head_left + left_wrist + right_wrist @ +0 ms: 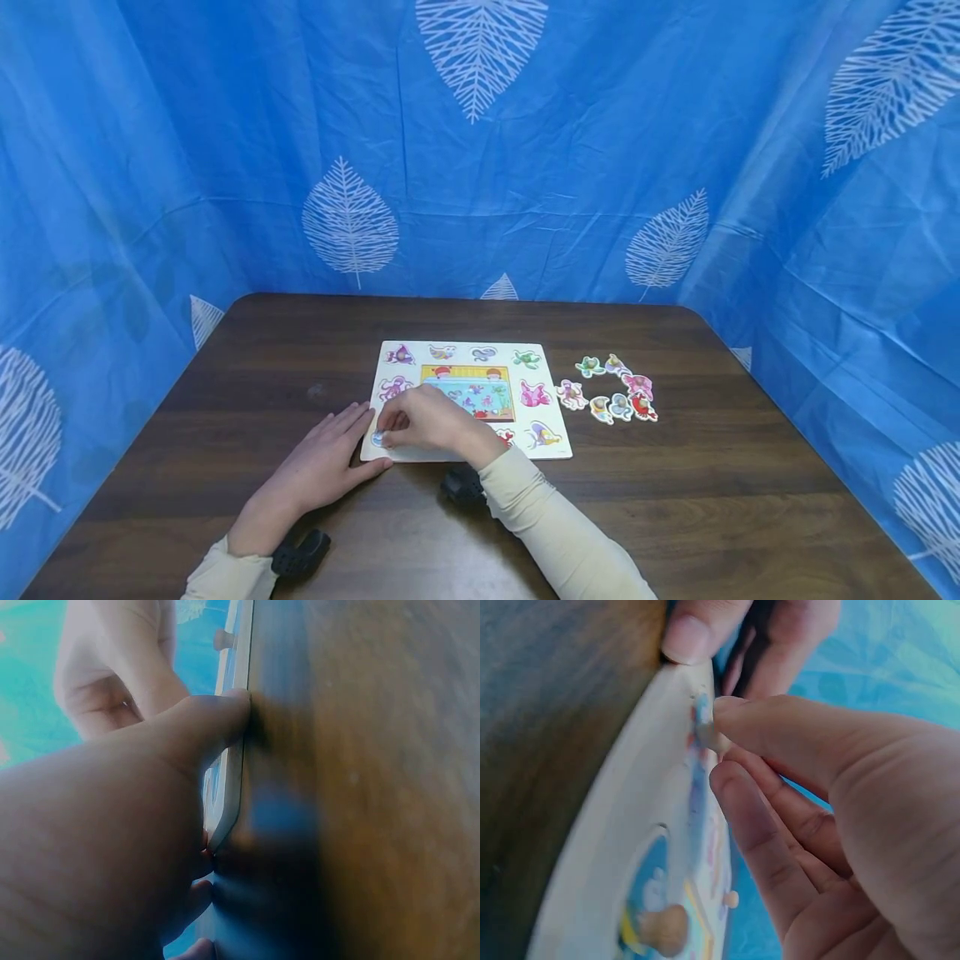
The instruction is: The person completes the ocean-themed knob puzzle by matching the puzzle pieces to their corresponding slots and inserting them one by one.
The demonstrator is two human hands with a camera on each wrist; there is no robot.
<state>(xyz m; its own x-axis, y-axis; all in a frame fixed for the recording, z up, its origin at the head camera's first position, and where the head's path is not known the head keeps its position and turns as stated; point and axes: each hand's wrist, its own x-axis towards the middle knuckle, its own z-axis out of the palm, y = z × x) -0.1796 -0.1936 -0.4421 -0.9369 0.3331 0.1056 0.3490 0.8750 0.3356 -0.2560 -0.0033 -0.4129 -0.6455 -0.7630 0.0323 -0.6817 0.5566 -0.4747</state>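
A white puzzle board (465, 452) with printed sea animals lies on the brown table. At its lower left corner my right hand (431, 421) pinches the small wooden knob (709, 738) of a blue puzzle piece (378, 438) between thumb and fingertips. The piece is over the corner picture and partly hidden by the fingers. My left hand (315, 467) rests with fairly straight fingers along the board's left side, and its thumb (688, 639) touches the front edge near that corner. Close to the right wrist, another knobbed piece (660, 930) sits in the board.
Right of the board lie several loose knobbed pieces, among them a green turtle (590, 367), a pink octopus (572, 395) and a red crab (643, 407). The wooden table (720, 500) spreads around them. Blue leaf-patterned curtains (570, 183) stand behind and at both sides.
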